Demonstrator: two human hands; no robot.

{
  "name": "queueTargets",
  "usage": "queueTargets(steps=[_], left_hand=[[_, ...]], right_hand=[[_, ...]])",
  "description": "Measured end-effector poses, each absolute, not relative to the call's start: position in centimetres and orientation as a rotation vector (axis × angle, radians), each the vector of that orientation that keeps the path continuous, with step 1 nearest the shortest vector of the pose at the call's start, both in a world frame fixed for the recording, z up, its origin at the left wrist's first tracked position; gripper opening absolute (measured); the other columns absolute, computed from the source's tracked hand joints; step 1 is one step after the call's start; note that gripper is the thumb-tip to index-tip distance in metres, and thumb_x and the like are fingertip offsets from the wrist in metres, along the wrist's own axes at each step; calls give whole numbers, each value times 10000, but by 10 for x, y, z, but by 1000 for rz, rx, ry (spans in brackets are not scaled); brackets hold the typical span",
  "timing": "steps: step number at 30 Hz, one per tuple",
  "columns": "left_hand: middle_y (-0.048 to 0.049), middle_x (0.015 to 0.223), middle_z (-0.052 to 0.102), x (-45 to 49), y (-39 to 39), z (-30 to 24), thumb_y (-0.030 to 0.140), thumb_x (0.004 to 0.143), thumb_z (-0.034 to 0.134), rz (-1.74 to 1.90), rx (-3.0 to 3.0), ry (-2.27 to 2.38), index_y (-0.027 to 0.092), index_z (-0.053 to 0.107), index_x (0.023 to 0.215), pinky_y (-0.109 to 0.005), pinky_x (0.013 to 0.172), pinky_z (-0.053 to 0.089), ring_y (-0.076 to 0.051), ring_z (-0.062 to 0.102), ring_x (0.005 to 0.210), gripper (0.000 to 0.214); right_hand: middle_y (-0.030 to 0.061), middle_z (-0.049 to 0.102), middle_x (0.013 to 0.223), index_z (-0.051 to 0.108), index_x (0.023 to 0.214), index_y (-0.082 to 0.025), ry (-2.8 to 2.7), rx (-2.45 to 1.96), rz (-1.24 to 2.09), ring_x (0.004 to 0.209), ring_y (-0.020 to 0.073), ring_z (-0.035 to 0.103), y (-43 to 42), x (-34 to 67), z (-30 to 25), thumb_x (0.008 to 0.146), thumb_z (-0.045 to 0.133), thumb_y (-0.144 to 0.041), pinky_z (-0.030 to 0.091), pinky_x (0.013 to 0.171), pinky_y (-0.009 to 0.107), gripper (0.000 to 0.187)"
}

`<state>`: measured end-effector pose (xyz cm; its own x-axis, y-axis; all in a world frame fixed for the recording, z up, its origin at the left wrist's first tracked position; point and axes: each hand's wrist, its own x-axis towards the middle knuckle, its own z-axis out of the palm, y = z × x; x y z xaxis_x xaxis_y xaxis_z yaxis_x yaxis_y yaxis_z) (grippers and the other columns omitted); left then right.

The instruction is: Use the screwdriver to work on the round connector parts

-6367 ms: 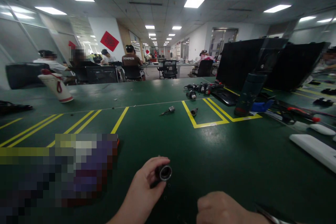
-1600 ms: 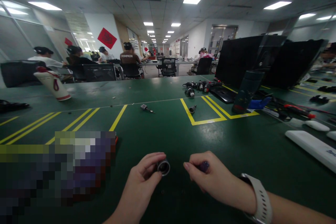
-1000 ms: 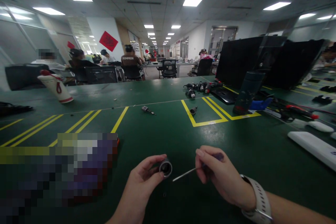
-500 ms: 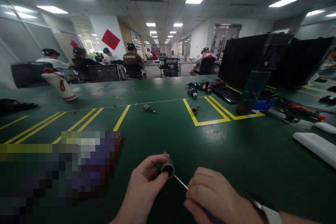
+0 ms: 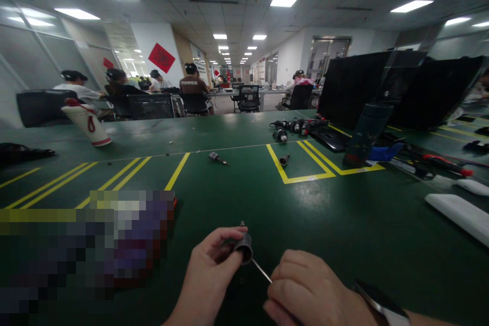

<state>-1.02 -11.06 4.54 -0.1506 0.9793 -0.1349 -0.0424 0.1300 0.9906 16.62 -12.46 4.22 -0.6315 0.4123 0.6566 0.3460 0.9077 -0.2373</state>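
Note:
Over the near part of the green table, my left hand (image 5: 208, 267) pinches a small grey cup-shaped metal housing (image 5: 247, 242) between thumb and fingers. Its open end faces me, tilted downward, and a short stub sticks out at its far end. My right hand (image 5: 307, 285) is closed around a screwdriver (image 5: 261, 270); only the thin bright shaft shows, its handle hidden in the fist. The shaft meets the lower right rim of the housing, and its tip cannot be made out. On the right wrist is a watch (image 5: 376, 299).
A small tool-like metal part (image 5: 217, 158) and another cup-shaped part (image 5: 284, 160) lie farther off. Dark metal parts (image 5: 280, 135) cluster behind. A dark bottle (image 5: 369, 132) and monitors (image 5: 355, 86) stand right; a white tumbler (image 5: 88, 125) stands left. A blurred-out object (image 5: 141, 239) lies near left.
The housing has tipped so its opening points lower, and the stub at its far end shows more. My right hand and the screwdriver have shifted slightly down and left.

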Motion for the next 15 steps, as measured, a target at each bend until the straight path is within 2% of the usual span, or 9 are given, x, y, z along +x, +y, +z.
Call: queueTargets(steps=[15], left_hand=[[-101,934,745,-8,-111,47,149,536,705,1187,970,1331,161,671,630,-320,686,527,-258,679,849,100]], right_hand=[[26,621,589,572,691,-141,-2275,-519,243,533,109,492,-123,166,45,877,430,-117,394,510,216,235]])
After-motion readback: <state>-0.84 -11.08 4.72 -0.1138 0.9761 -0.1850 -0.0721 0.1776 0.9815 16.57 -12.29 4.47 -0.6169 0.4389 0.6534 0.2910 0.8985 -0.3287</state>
